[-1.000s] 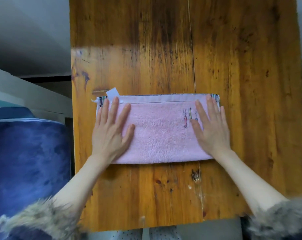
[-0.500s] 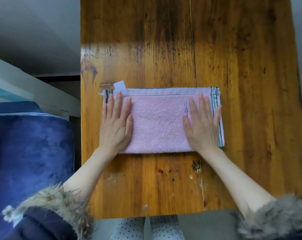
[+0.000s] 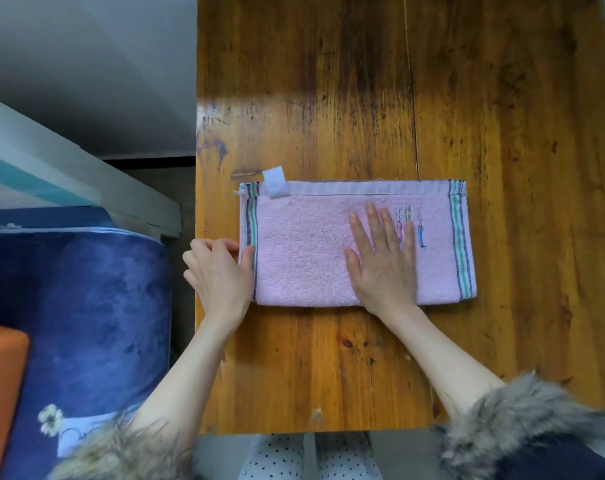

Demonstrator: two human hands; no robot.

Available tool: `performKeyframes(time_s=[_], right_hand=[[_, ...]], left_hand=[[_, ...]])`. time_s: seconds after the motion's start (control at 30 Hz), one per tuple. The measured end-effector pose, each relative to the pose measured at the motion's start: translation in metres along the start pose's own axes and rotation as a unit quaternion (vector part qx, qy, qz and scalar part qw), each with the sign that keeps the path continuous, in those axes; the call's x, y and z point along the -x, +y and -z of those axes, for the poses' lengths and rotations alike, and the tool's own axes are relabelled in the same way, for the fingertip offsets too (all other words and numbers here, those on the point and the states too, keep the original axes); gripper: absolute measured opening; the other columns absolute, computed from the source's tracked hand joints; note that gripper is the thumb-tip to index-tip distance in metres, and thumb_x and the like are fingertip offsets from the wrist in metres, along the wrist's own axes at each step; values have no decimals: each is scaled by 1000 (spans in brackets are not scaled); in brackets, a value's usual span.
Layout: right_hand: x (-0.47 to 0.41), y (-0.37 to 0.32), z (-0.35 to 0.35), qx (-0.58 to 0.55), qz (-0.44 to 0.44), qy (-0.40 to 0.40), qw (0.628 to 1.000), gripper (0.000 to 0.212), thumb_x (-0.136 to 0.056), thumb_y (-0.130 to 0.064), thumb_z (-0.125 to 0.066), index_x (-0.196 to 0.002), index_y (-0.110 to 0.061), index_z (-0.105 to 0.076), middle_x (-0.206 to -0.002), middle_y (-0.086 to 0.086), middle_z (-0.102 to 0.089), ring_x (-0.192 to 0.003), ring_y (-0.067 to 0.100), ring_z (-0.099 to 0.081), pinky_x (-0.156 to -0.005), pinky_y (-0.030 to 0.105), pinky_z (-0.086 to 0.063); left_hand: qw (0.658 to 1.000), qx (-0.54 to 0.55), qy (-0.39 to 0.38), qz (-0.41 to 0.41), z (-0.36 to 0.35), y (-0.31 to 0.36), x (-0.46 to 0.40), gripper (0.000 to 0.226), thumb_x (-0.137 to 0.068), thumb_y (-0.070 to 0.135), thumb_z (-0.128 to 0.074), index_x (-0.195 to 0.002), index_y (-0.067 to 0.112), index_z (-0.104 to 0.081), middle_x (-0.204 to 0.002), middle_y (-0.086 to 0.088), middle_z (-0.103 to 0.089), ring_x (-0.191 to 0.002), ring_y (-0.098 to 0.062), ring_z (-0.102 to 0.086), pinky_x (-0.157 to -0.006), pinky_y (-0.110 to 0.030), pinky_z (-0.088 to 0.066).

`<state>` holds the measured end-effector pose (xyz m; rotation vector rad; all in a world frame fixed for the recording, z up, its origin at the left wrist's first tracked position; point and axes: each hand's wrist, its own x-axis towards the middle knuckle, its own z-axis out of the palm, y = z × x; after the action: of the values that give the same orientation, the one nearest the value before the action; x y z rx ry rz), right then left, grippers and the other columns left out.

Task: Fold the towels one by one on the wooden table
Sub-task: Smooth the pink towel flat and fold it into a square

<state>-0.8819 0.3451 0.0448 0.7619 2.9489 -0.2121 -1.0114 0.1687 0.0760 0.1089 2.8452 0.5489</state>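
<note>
On the wooden bench (image 3: 501, 133), near the middle, lies the pink towel (image 3: 311, 258), already folded into a long strip with striped ends left and right. Right hand (image 3: 384, 258) lies flat on it, fingers straight, pressing just right of centre beside the small embroidered figures (image 3: 410, 226). Left hand (image 3: 218, 271) is at the left short end, thumb on top of the striped edge, fingers curled towards its underside: looks like a pinch grip on that end, likely set up to fold it across to the right.

Risks from here:
- Pinch may catch only the top layer, so the layers would split and the fold come out skewed.
- Right palm sits off centre; if it acts as the crease line, the ends won't meet.
- White tag (image 3: 275, 183) sticks out at the far left corner and could end up showing or bunching inside.
- Left end lies near the bench's left side; a drag that way could pull cloth over it.
</note>
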Motion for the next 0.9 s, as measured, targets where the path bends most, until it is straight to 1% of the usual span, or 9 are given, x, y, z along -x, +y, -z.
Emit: performKeyframes(time_s=[0.13,0.2,0.27,0.47,0.53,0.63,0.73,0.8,0.9], right_hand=[[-1,-4,0,8,-14,-3,1000,57,-95,-42,-20,-148,-21,-15,-157,3,-10,-144,19,-4,-114,49,-2],[-6,-7,0,8,-21,-8,1000,57,-95,-42,-18,-148,-22,-12,-157,3,-8,-144,18,-2,-114,49,-1],[-13,-13,1,1,-34,-6,999,57,-94,-43,-16,-147,-22,-11,-157,3,-9,-144,20,-5,-114,50,0],[-27,-28,-1,-12,-60,10,998,57,-94,-43,-17,-147,-21,-14,-156,5,-16,-144,23,-13,-113,51,-1],[-26,-27,-1,-9,-58,7,998,57,-94,-43,-15,-147,-21,-13,-156,4,-13,-144,22,-10,-113,52,0],[-26,-26,-1,-8,-54,4,999,57,-94,-44,-13,-147,-23,-9,-157,3,-8,-145,21,-5,-113,52,1],[-25,-26,-1,-7,-54,0,999,58,-94,-45,-11,-147,-23,-7,-157,4,-7,-145,21,-3,-113,52,1],[-25,-25,-1,-5,-52,-2,999,59,-94,-45,-10,-148,-23,-8,-157,4,-6,-145,21,-2,-113,52,1],[-23,-24,1,-10,-47,-7,999,59,-95,-46,-9,-149,-23,-9,-157,3,-4,-145,20,0,-113,52,1]], left_hand=[[997,21,-62,29,2,0,-13,24,-89,37,-55,-88,15,-64,-104,-3,-47,-106,-26,-40,-89,-41,-35],[996,48,-73,17,6,-4,-23,25,-88,38,-56,-78,18,-66,-97,-3,-59,-97,-24,-50,-84,-42,-43],[991,108,-83,14,16,0,-32,21,-88,32,-57,-78,15,-65,-88,-6,-65,-84,-21,-58,-74,-36,-49],[984,153,-88,1,39,16,-55,15,-88,24,-60,-89,9,-62,-81,-3,-62,-73,-13,-57,-62,-24,-44],[983,153,-103,10,40,16,-56,16,-88,24,-59,-92,8,-63,-85,-4,-62,-74,-12,-56,-64,-25,-47],[983,137,-116,25,40,12,-52,17,-89,20,-59,-98,5,-62,-92,-6,-61,-73,-9,-53,-58,-19,-40],[984,110,-135,41,36,7,-43,25,-86,20,-64,-105,5,-58,-97,-8,-60,-82,-16,-55,-61,-23,-40],[986,91,-134,41,31,4,-39,29,-83,21,-67,-104,5,-55,-99,-10,-60,-86,-21,-55,-63,-26,-38],[988,76,-126,43,27,5,-37,21,-81,18,-68,-92,8,-53,-96,-10,-60,-85,-22,-55,-53,-23,-35]])
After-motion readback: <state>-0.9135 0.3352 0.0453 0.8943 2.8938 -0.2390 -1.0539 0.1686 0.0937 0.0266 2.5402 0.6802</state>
